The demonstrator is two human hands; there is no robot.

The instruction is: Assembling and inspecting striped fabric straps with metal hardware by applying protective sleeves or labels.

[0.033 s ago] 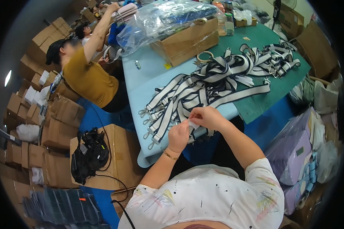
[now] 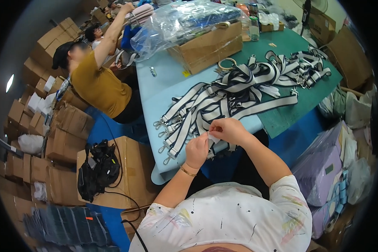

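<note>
Close together at the table's near edge, my left hand and my right hand both pinch a small white piece. Its kind is hard to make out, since fingers cover most of it. Just beyond them lies a tangled heap of white straps with dark navy edges, spread across the table. Silver snap hooks at several strap ends point toward the near left edge, beside my left hand. Metal adjusting buckles show among the straps.
The table has a pale blue cover and a green part. A cardboard box under clear plastic stands at the back. Left, a person in a mustard shirt raises an arm. A carton bears black gear; purple wrapped goods sit right.
</note>
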